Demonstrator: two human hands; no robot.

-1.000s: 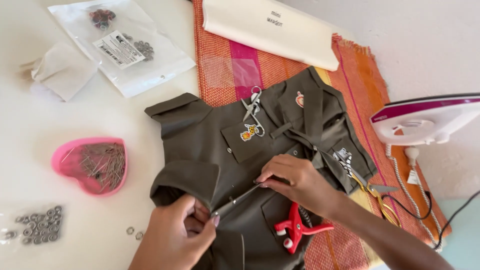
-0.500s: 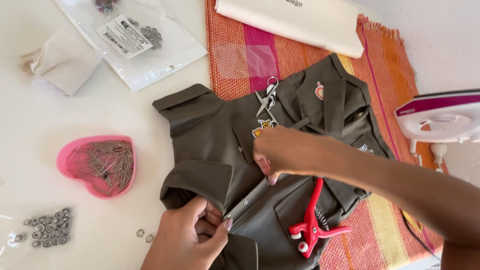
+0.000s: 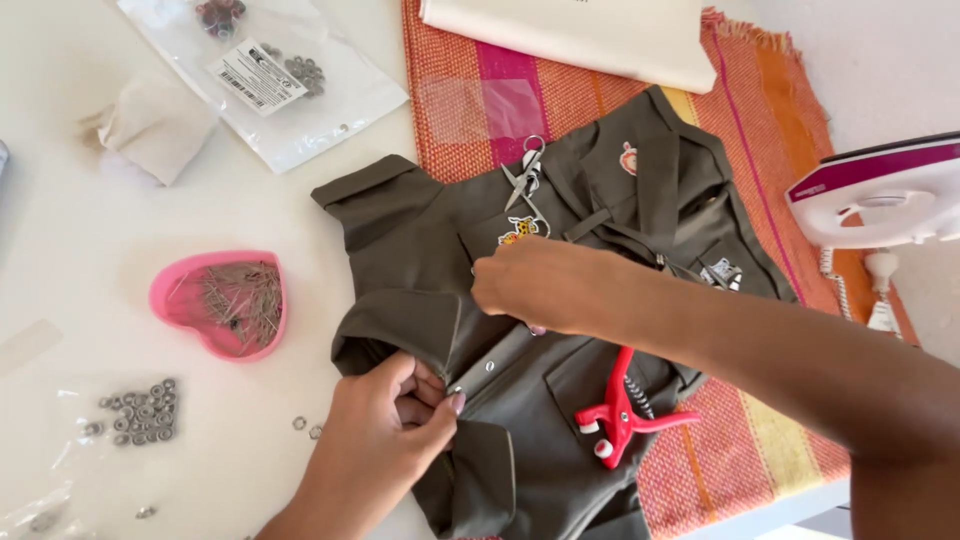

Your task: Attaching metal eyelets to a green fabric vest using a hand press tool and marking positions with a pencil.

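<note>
- Jacket (image 3: 560,230): small, olive-green woven cloth, with collar, short cuffed sleeves, pocket flaps and sewn-on patches. Lies flat, front up, partly on the white table (image 3: 90,240) and partly on the mat; its long axis runs from the collar at upper right to the hem at lower left.
- Left hand (image 3: 385,445): fingers pinched together on the jacket's front edge near the hem, thumb just beside a small metal snap.
- Right hand (image 3: 545,285): reaches in from the right, knuckles up, fingers curled down onto the front placket. Whether they grip anything cannot be told. The forearm hides part of the jacket's right side.
- Snap pliers (image 3: 620,415): red plastic, white pads, lying on the jacket's lower front, handles pointing right.
- Scissors (image 3: 525,175): small, metal, resting on the chest near the collar.
- Mat (image 3: 500,100): woven, orange with pink and yellow stripes, fringed edge, under the jacket.
- Cream cloth (image 3: 580,30): folded, at the mat's top edge.
- Iron (image 3: 880,195): white and magenta, at the right, cord hanging below.
- Heart-shaped dish (image 3: 220,300): pink, full of pins, left of the jacket.
- Metal rings (image 3: 140,410): small, silver, heaped at lower left; two loose near the left hand.
- Clear bag (image 3: 270,80): holds labelled hardware, upper left.
- Beige scrap (image 3: 150,125): crumpled cloth beside the bag.
</note>
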